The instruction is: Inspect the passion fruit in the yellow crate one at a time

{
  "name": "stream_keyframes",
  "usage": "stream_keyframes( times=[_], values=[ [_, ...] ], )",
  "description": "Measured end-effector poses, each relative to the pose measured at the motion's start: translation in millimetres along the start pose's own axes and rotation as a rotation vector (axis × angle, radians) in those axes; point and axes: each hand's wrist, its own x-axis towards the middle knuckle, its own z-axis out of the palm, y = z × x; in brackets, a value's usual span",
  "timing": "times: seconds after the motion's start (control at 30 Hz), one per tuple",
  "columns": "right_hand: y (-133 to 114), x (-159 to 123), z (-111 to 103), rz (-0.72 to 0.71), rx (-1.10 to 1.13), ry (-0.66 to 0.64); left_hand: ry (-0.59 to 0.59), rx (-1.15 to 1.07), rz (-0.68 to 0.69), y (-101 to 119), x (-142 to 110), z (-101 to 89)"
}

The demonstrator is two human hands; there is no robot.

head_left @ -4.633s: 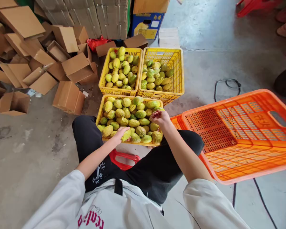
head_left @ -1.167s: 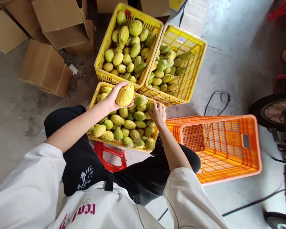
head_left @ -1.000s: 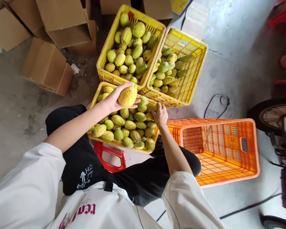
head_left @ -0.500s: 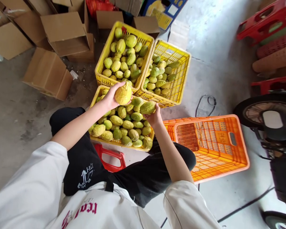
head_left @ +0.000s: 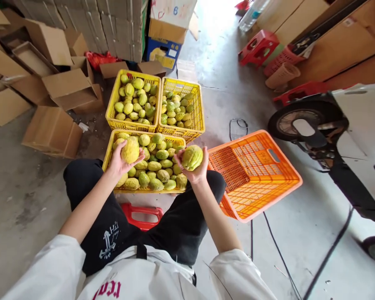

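head view: my left grip is lying palm-up, loosely curled under a yellow fruit, probably because cupping is bearing its bulk without squeezing. the near yellow crate is standing just beyond my lap, seemingly putting its heap of fruits within reach. my right grip is likewise half-curled, cradling a greener fruit by the crate's right edge, perhaps leaving its skin visible. the orange crate is sitting beside my right knee.
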Motion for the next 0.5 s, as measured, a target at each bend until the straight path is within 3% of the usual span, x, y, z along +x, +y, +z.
stream_keyframes(
  times=[0.13, 0.23, 0.3, 0.5],
  values=[
    [35.3, 6.2, -3.3, 0.061, -0.11, 0.001, 0.15, 0.095, -0.095, -17.4, -2.2, -3.7],
    [56.0, 11.9, -3.9, 0.231, -0.252, -0.075, 0.226, 0.14, -0.122, -26.4, -3.7, 6.6],
    [66.5, 15.3, -5.8, 0.305, -0.261, -0.088, 0.248, 0.168, -0.13, -32.1, -5.6, 13.9],
    [84.2, 21.2, -11.2, 0.314, -0.219, 0.015, 0.228, 0.122, -0.149, -51.1, -12.3, 20.2]
  ],
)
